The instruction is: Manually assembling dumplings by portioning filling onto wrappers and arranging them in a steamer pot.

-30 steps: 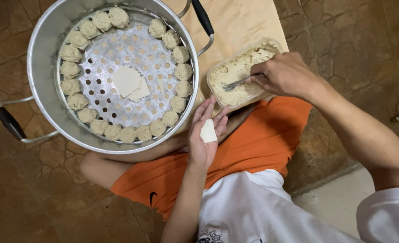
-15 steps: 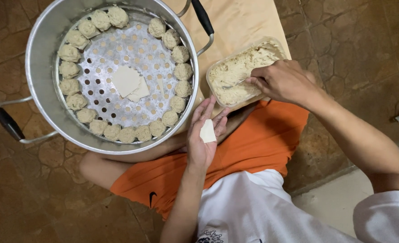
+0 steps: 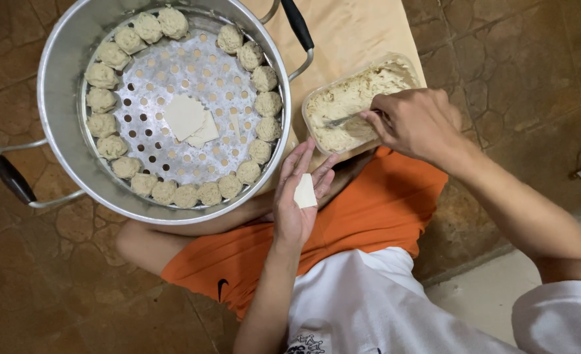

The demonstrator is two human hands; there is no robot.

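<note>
Dumplings [image 3: 112, 147], already formed, ring the rim of the perforated tray [image 3: 172, 105] inside the steamer pot [image 3: 61, 151]; the tray's centre holds only spare wrappers [image 3: 189, 119], so most of the tray is judged unfilled. Left hand [image 3: 297, 203], open and palm up, cradles one flat wrapper [image 3: 304, 192] over the lap. Right hand [image 3: 415, 124] is closed around a fork [image 3: 343, 120], its tines dipped in the filling of the plastic container [image 3: 353, 98] just beside the pot.

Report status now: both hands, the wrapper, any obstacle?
Left hand open, wrapper on palm. Right hand shut on fork in filling tub. Nothing between.
</note>
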